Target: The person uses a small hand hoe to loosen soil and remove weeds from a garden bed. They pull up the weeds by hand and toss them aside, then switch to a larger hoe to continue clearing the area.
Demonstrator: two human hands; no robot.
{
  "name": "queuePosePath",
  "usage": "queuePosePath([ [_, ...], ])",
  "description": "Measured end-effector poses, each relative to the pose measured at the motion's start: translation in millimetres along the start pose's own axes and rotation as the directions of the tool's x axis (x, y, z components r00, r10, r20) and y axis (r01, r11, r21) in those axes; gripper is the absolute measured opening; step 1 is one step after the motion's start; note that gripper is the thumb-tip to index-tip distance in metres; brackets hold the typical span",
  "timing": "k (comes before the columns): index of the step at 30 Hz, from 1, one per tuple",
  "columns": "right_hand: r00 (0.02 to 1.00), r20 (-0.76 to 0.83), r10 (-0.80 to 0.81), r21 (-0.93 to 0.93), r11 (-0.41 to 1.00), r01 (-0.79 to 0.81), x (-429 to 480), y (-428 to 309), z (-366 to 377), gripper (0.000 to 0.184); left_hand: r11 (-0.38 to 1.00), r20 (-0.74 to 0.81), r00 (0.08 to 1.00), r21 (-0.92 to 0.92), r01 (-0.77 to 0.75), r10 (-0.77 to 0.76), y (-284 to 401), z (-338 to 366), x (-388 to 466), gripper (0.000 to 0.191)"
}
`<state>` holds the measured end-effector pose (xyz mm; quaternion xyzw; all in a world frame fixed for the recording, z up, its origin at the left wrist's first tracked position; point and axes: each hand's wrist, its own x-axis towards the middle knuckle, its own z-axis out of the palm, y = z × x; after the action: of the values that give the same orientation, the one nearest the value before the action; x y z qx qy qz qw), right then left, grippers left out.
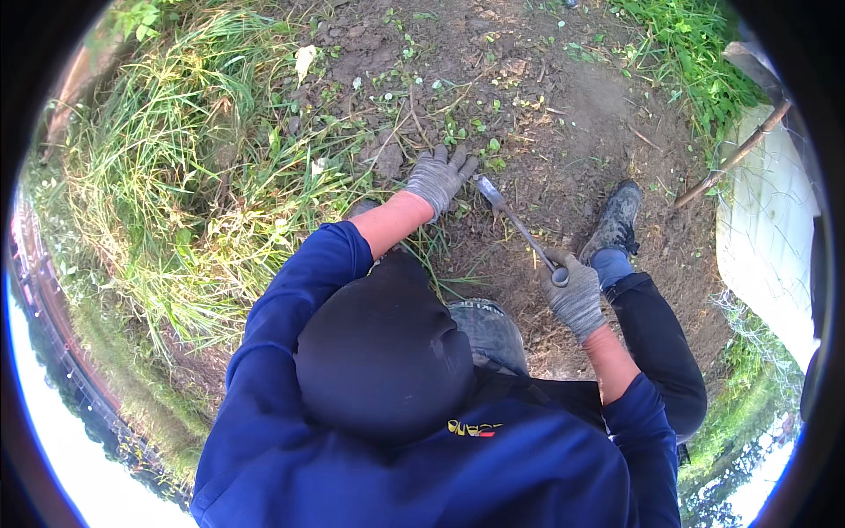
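Note:
My right hand (575, 290), in a grey knit glove, is closed around the handle of a metal hand digging tool (521, 228). Its narrow blade points up and left, just over the bare soil, and the round end of the handle shows at my fist. My left hand (441, 177), gloved the same way, lies palm down over the soil and low weeds, fingers a little apart. Nothing shows in it, though its palm side is hidden. The blade tip is close to the left fingertips. Beside that hand spreads a heap of long grass (198, 152).
Trodden soil (587, 105) with scattered leaves and twigs stretches ahead. My right boot (615, 218) stands on it. A slanting wooden stick (733, 158), wire mesh and a white sheet (762, 224) line the right side. A dark rounded covering (389, 356) fills the lower middle.

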<state>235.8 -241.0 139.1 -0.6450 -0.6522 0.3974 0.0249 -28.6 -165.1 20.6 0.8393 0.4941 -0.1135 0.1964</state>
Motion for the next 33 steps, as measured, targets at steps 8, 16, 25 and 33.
queuePosePath([
  [8, 0.976, 0.099, 0.194, 0.231, 0.95, -0.212, -38, -50, -72, 0.027, 0.977, 0.07, 0.977, -0.044, 0.206, -0.203, -3, 18, -3, 0.034],
  [16, 0.993, -0.001, 0.118, 0.105, 0.987, -0.117, 7, -10, 32, 0.029, 0.919, 0.416, 0.883, -0.218, 0.329, -0.217, -34, -10, 8, 0.035],
  [25, 0.896, 0.222, 0.384, 0.456, 0.771, -0.444, -31, -60, -46, 0.035, 0.701, 0.339, 0.941, -0.668, 0.25, -0.013, -61, 3, -5, 0.061],
  [33, 0.998, -0.044, -0.04, 0.171, 0.984, 0.047, -1, -8, 10, 0.033, 0.977, 0.318, 0.948, -0.196, 0.086, -0.02, -41, -8, 5, 0.052],
])
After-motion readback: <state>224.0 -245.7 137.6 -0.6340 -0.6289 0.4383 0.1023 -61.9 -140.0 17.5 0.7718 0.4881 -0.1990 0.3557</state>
